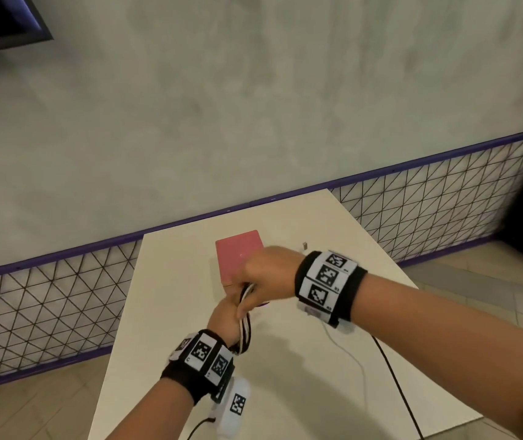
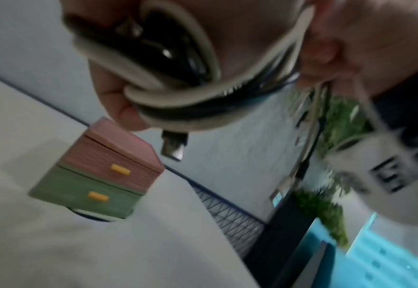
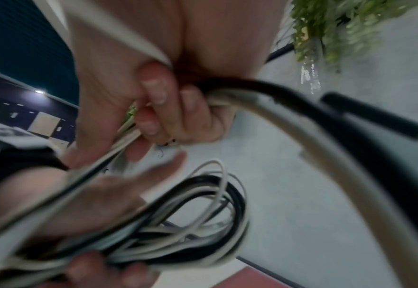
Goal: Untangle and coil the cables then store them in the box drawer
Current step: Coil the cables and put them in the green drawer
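A coil of white and black cables [image 1: 246, 332] hangs from my left hand [image 1: 224, 319], whose fingers curl round its top, just above the white table [image 1: 285, 376]. Close above it, my right hand [image 1: 265, 272] grips the white and black strands leading off the coil; its fingers [image 3: 168, 109] are curled round them. The coil [image 3: 178, 224] is a loose bundle of several loops, and a USB plug [image 2: 174, 145] sticks out of the bundle [image 2: 168, 97]. The box [image 1: 238, 253] stands behind the hands, pink on top. Its pink and green drawers [image 2: 99, 175] are both closed.
The free white cable [image 1: 350, 354] and black cable [image 1: 392, 373] trail across the table's right side towards its near edge. A small connector [image 1: 304, 247] lies right of the box. A wire-mesh fence [image 1: 47, 300] runs behind the table.
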